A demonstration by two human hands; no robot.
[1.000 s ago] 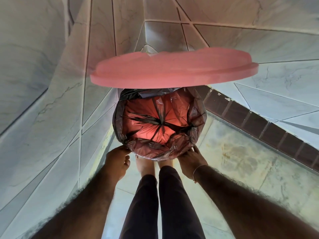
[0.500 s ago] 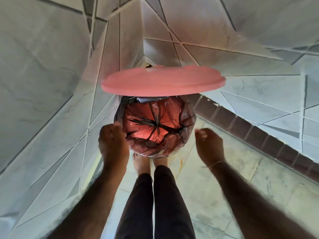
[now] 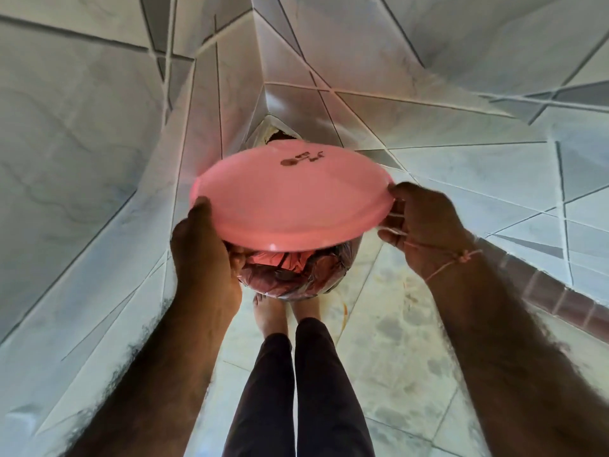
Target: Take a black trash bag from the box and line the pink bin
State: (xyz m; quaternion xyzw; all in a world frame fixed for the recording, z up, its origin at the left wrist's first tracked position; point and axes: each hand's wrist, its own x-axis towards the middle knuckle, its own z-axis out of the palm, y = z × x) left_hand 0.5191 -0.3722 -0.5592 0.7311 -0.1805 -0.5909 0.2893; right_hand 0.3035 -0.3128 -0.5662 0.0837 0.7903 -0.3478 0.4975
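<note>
Both hands have risen, left hand (image 3: 204,255) and right hand (image 3: 425,225) fingers now pinching the pink lid (image 3: 293,196) over the bag-lined bin (image 3: 296,275).

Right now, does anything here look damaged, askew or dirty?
Yes. Behind the pink lid, in the wall corner, a tile looks broken, with a dark ragged hole. The floor right of the bin has orange stains. The lid sits tilted, held by both hands, left and right, above the lined bin, not closed.
</note>
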